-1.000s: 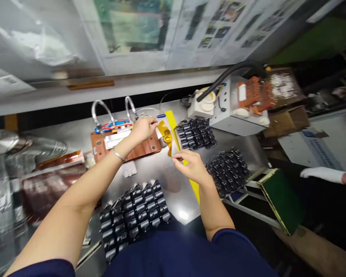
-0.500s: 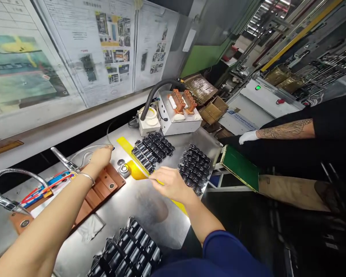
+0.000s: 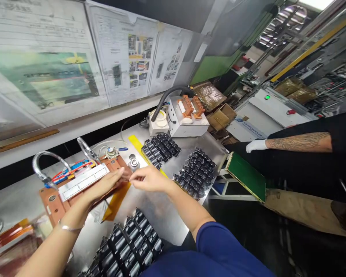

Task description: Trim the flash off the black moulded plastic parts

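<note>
Steel bench (image 3: pixel 158 215) runs under a wall of posted sheets (image 3: pixel 123 61), shiny and crowded. Biggest on it is the copper jig (image 3: pixel 83 184) at the left, with a white ruled strip (image 3: pixel 83 181) on top and two flex hoses (image 3: pixel 46 161) rising behind. Three batches of black parts sit around: one nearest (image 3: pixel 127 246), one at mid-right (image 3: pixel 196 173), one farther back (image 3: pixel 161 148) before the grey box (image 3: pixel 184 119). A green board (image 3: pixel 246 175) leans off the right edge, and beyond it a co-worker's white-gloved hand (image 3: pixel 255 145) rests well apart.

Now the change: half a second ago the left hand (image 3: pixel 103 186) was reaching to the far end of the jig and the right hand (image 3: pixel 148 179) sat apart by the yellow strip (image 3: pixel 135 144). Both have come together at the jig's near-right corner, fingertips almost meeting. I judge the work has shifted from fetching to placing.

Left hand lies flat and fairly wide on the jig, palm down. Right hand is narrow, thumb and forefinger pinched; whether anything small sits in the pinch I cannot tell.

Amber film (image 3: pixel 117 202) shows just under the left hand, at the jig's near edge. Its long axis runs from the jig toward the near left, the near end pointing down to the bench.
</note>
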### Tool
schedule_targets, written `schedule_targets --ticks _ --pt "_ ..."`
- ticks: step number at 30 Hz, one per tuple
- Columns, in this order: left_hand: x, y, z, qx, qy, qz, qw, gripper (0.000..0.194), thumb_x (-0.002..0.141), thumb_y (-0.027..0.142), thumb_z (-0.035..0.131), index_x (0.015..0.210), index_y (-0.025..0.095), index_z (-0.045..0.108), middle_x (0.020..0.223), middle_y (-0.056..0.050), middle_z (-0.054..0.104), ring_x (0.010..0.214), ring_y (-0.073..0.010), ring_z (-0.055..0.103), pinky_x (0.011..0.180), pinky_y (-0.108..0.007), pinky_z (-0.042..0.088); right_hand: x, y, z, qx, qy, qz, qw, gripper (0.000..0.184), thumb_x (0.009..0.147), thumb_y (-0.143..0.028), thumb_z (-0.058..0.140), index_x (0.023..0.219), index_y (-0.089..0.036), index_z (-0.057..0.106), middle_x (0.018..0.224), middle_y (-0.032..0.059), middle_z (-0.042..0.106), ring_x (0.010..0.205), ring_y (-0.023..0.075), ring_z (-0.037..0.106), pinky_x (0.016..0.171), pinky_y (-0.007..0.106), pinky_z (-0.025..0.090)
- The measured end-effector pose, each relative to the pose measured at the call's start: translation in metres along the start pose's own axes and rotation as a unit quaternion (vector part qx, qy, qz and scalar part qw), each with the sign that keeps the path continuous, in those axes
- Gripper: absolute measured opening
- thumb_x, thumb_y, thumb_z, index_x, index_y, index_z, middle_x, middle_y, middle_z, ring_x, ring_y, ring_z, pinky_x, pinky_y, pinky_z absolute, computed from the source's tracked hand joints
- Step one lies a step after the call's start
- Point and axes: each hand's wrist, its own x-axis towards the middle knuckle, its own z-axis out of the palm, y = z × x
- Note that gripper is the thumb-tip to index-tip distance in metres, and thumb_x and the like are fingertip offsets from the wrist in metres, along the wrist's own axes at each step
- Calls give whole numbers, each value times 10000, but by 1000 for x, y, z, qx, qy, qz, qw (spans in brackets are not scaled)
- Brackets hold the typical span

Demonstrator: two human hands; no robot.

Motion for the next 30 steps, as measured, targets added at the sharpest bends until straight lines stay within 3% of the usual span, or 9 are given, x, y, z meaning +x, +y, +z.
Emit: schedule_targets --ticks 1,3,6,8,11,16,20,30 --pt "-24 -12 -4 -100 -16 -49 994 586 822 717 425 905 200 687 954 -174 737 891 -313 695 808 -432 556 7 8 8 70 33 51 996 73 750 -168 647 760 -174 719 695 -16 713 627 107 630 611 209 481" --pt "-68 -33 -13 -240 22 -121 963 621 811 749 409 917 198 673 954 -180 734 848 -307 710 719 -424 576 20 23 28 192 89 150 966 31 687 -188 688 696 -161 700 607 -19 679 559 109 608 560 211 479" --pt "-114 -57 -23 -336 164 -149 915 432 830 621 533 909 203 614 847 -107 719 777 -259 723 636 -372 584 36 39 65 310 137 261 904 83 597 -196 727 650 -158 677 546 -24 656 508 102 596 525 204 495" --pt "-127 -68 -27 -358 257 -148 885 300 796 467 676 855 193 570 745 -39 678 715 -204 718 611 -310 583 45 46 90 340 137 303 880 106 579 -202 728 650 -164 658 552 -29 660 496 88 591 500 183 497" --pt "-125 -80 -35 -343 355 -162 854 287 722 335 779 764 154 560 673 -8 650 565 -122 661 526 -220 548 58 52 116 347 114 342 866 106 604 -196 712 653 -174 620 569 -35 665 479 64 578 476 153 493" --pt "-101 -95 -54 -326 418 -189 827 289 708 293 779 628 146 543 484 30 564 357 -49 467 337 -137 339 81 60 127 326 106 406 847 120 678 -188 695 643 -174 581 513 -32 635 400 56 537 400 144 472" --pt "-83 -101 -70 -323 431 -206 817 325 669 215 780 564 178 474 394 58 478 309 -48 373 300 -155 221 96 66 126 305 116 430 842 138 709 -158 694 647 -171 571 476 -42 607 366 49 510 361 128 447" --pt "-77 -104 -78 -325 441 -227 805 292 660 149 758 586 171 477 380 79 439 311 -32 332 309 -150 199 105 67 131 292 124 454 832 137 738 -120 668 652 -154 567 464 -37 598 362 44 490 340 116 416"
